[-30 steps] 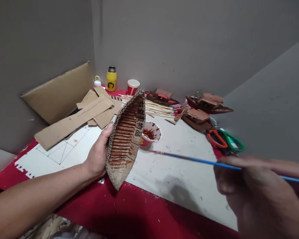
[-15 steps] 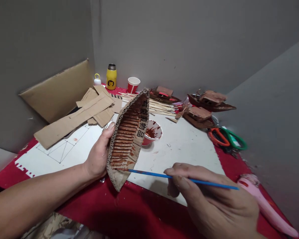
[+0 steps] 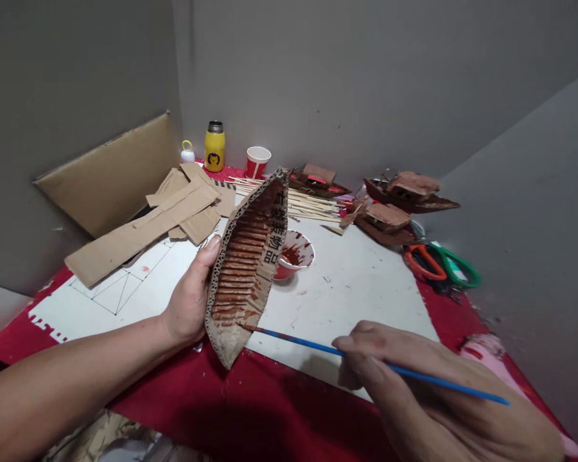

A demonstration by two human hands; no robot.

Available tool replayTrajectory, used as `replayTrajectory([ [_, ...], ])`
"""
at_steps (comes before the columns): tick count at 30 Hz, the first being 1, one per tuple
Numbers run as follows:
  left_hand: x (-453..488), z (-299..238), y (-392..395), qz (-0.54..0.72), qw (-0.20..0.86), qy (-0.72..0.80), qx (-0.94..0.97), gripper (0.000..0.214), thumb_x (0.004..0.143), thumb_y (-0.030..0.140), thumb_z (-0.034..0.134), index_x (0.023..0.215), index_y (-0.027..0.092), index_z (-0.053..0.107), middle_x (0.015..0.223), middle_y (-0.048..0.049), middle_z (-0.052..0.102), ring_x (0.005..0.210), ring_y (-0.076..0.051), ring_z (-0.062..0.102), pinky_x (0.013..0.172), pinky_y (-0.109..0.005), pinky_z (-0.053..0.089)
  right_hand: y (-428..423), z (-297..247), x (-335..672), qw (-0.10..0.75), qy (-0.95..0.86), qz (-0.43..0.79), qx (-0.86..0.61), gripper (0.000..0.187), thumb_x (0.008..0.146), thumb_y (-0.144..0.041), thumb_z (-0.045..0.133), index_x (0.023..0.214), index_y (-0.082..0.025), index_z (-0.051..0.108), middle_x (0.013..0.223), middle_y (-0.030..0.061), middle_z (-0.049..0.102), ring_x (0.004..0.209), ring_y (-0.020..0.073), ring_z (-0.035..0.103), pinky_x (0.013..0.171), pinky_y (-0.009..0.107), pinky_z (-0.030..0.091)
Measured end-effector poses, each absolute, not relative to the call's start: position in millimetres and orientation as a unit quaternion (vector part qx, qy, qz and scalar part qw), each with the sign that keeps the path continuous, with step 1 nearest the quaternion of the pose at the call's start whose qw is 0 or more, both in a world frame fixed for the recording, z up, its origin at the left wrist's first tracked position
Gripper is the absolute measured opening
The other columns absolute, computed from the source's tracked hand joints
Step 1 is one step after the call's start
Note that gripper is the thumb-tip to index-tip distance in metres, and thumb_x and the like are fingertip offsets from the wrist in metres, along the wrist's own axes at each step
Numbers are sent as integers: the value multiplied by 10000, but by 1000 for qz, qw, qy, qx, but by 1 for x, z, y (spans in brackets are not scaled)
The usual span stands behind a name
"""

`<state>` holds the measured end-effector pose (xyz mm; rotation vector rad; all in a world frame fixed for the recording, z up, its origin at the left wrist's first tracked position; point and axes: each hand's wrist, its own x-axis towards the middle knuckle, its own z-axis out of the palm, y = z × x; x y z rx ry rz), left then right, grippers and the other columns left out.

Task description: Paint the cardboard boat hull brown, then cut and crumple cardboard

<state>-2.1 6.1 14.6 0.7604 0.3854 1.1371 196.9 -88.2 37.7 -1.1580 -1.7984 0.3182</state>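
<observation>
My left hand (image 3: 189,296) grips a boat-shaped hull of corrugated cardboard (image 3: 245,263), held upright on edge above the table with its ribbed inside, partly painted brown, facing me. My right hand (image 3: 428,391) is closed on a thin blue paintbrush (image 3: 366,360) at the lower right. The brush tip touches the lower inside of the hull. A small bowl of brown paint (image 3: 295,254) stands just behind the hull on a white sheet (image 3: 347,289).
Cardboard strips (image 3: 144,224) and a cardboard sheet lean at the back left. A yellow bottle (image 3: 214,146), a red paper cup (image 3: 258,162), wooden sticks (image 3: 308,205), finished brown boat models (image 3: 399,205) and scissors (image 3: 440,264) sit along the back and right. A pink object lies at the far right edge.
My right hand brought the brush from the right down to the hull's lower inside, then drew back slightly to the right with the tip still on the cardboard. The left hand stayed in place.
</observation>
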Motion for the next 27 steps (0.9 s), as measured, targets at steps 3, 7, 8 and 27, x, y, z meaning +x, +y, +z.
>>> replayTrajectory([
  [3,-3,13,5,538,737,213,347,345,938,483,565,981,218,782,1035,-34,789,1063,-274,712,1011,-389,533,-88,43,191,473,-756,147,-428,269,887,-71,640,1069,-266,680,678,-30,701,561,138,667,586,255,579],
  [7,-3,9,5,583,704,238,329,230,914,411,636,866,229,768,898,16,778,1019,-229,712,997,-333,530,-83,46,187,437,-790,147,-404,243,908,-81,621,1066,-262,660,654,-25,699,571,151,685,542,249,566],
  [8,-3,8,5,584,706,234,326,232,914,414,637,849,230,763,865,23,772,995,-225,716,977,-332,540,-82,46,188,435,-791,138,-406,238,910,-77,610,1059,-257,656,665,-21,705,577,151,689,543,249,565],
  [27,-5,6,4,554,713,222,368,322,965,437,535,978,218,771,966,-11,786,1012,-247,716,980,-371,537,-85,46,201,417,-817,35,-397,170,934,-177,585,1031,-235,711,661,17,725,525,181,694,462,261,538],
])
